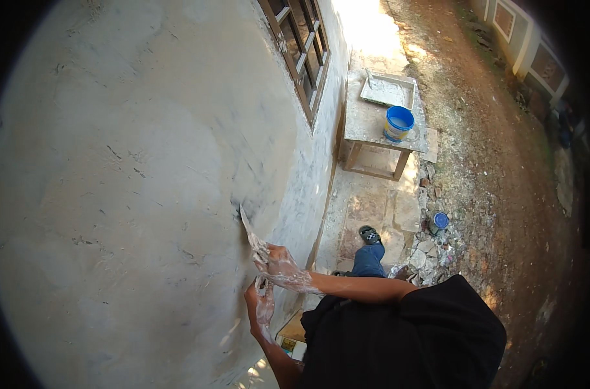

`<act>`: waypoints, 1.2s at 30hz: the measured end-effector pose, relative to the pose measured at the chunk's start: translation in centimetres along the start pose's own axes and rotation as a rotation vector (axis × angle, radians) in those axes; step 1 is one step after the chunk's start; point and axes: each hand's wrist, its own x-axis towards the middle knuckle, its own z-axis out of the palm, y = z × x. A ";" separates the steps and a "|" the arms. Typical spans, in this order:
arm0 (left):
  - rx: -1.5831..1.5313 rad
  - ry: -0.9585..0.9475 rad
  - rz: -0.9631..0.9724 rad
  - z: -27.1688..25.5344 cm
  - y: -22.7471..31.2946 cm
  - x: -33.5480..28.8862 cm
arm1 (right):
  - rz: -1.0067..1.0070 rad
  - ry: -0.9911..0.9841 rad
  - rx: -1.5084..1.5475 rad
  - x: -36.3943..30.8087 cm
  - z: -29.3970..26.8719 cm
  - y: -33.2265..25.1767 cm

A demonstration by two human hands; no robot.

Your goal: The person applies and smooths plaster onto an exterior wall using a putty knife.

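My right hand [283, 269], smeared with white paste, is closed round a putty knife [245, 223]. The knife's pale blade points up along the plastered wall [146, 181], its tip by a dark scuffed patch [244, 206]. Just below it, my left hand [262, 308] is also coated in paste, its fingers drawn together close to the base of my right hand. What those fingers hold, if anything, is too small to make out.
Ahead stands a wooden table [366, 126] bearing a paste-covered tray [389, 91] with a tool in it and a blue-rimmed bucket [398, 122]. A blue-lidded can [440, 222] sits on rubble to the right. A barred window [301, 48] is set into the wall.
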 end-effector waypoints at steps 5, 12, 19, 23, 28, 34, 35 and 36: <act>-0.139 0.083 0.099 -0.2 -1.4 -0.1 | 0.238 0.182 -0.143 5.2 -7.0 1.5; -0.089 0.067 0.091 -0.2 -1.5 -0.6 | 0.154 0.265 -0.172 13.6 -2.8 5.3; -0.068 0.043 0.071 -0.2 0.5 -0.5 | -0.274 -0.018 -0.043 2.3 -1.3 -1.3; -0.135 0.092 0.084 0.0 -1.3 -0.1 | -0.044 0.150 -0.037 4.6 -7.0 -1.0; -0.087 0.076 0.102 -0.2 -0.9 -0.7 | 0.344 0.413 -0.108 15.8 -9.1 7.8; -0.091 0.049 0.105 0.5 -1.2 -0.3 | 0.152 0.316 -0.078 14.7 -5.5 4.9; -0.087 0.103 0.072 -0.4 -2.0 -1.6 | 0.025 0.189 -0.036 12.9 -3.0 1.8; -0.090 0.078 0.092 0.1 -1.8 -0.8 | -0.166 0.205 -0.054 11.0 -3.5 -0.1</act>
